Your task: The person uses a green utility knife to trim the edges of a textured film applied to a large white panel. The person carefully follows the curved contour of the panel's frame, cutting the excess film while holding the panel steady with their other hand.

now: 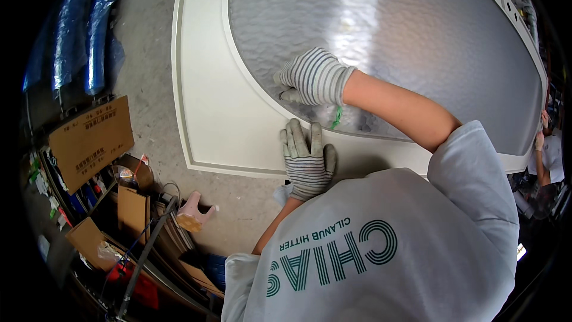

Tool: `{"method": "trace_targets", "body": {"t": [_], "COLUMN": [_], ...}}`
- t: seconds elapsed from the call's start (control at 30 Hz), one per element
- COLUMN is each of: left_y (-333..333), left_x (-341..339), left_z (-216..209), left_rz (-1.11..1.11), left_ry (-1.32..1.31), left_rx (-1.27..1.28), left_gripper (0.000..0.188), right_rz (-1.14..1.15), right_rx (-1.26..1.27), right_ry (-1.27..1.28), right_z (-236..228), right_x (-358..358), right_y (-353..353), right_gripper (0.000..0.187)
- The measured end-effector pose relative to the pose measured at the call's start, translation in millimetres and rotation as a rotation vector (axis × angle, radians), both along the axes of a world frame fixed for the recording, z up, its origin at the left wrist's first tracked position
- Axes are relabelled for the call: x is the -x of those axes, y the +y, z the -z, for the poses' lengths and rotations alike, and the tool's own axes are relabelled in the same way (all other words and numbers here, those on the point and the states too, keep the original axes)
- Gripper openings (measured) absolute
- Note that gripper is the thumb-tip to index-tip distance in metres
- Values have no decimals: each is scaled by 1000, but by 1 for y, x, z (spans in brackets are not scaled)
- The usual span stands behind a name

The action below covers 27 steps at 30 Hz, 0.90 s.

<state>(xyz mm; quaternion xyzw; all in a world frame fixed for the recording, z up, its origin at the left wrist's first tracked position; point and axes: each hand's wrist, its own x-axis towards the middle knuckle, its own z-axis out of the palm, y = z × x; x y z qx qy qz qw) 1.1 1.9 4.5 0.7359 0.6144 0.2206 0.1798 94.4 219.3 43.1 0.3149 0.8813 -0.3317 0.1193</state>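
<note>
A large cream-white frame (205, 83) surrounds a curved pane of rippled grey glass (417, 59). My left hand (307, 160), in a striped grey work glove, rests flat on the frame's near edge with its fingers stretched toward the pane. My right hand (316, 77), gloved alike, is over the glass near the pane's curved lower left border. Its fingers and thumb are drawn together, and whatever they hold is hidden. A small green strip (336, 117) hangs beside the right wrist, close to the pane's edge. Beneath that hand the glass looks smudged.
Blue plastic-wrapped rolls (98, 36) stand at the far left. Below them are a cardboard sheet (92, 143), boxes and a metal rail (143, 262). A pink stool (193, 211) sits on the concrete floor. At the right edge, another person's arm (541, 155) reaches to the frame.
</note>
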Motion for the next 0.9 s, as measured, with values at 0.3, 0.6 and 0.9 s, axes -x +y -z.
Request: {"method": "trace_targets", "body": {"t": [0.3,0.6,0.9], "left_y": [4,2,1], "left_x": [-2,-1,-1], "left_z": [-5,-2,-2], "left_rz": [-7,-2,-2], "left_ry": [-32,-34,-16], "left_rx": [56,19,42], "left_gripper": [65,67,67], "right_rz": [-21,-17,7], "right_rx": [27,0,-8], "right_ry": [-61,-23,-7], "right_z": [-3,0,3], "right_x": [4,3,3], "right_y": [2,4,2], "right_gripper": [30,30,29]}}
